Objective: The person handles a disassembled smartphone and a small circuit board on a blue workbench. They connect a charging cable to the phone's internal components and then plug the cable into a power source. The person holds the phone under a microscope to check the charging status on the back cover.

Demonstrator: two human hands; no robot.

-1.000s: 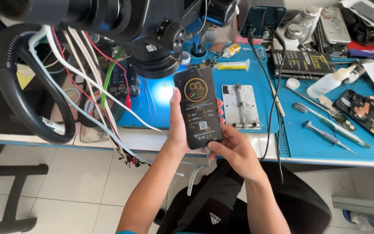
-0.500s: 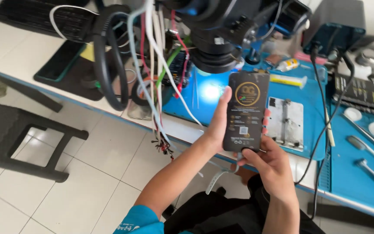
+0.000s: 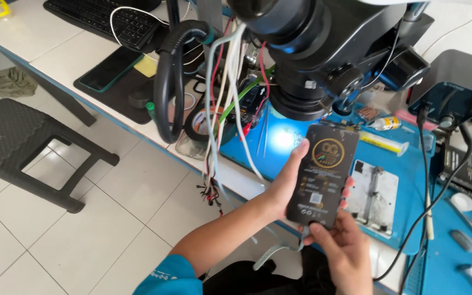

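Head view: looks down past a black microscope [image 3: 323, 49] onto a blue work mat [image 3: 411, 164], with tiled floor at left.
Left arm pose: forearm rises from the lower centre of frame toward the mat, wrist bent slightly back, teal sleeve at the bottom edge.
Left hand [image 3: 285, 183]: cupped behind and along the left edge of a black phone screen panel [image 3: 322, 175]; thumb lies on the left edge, fingertips show past the right edge.
Right hand [image 3: 341, 248]: enters from the bottom edge; thumb and fingers pinch the panel's lower end.
Grip state: both hands closed on the panel, which is held clear of the mat, upright and tilted slightly right, printed face toward the camera.
Panel location: just below the microscope lens, left of a grey metal holding fixture [image 3: 375, 191] lying on the mat.
Surroundings: cable bundle [image 3: 219, 109] hangs left of the hands; black stool [image 3: 23, 147] stands on the floor.
Hidden: left palm is behind the panel; right wrist is cut off by the frame; the print on the panel is too small to make out.
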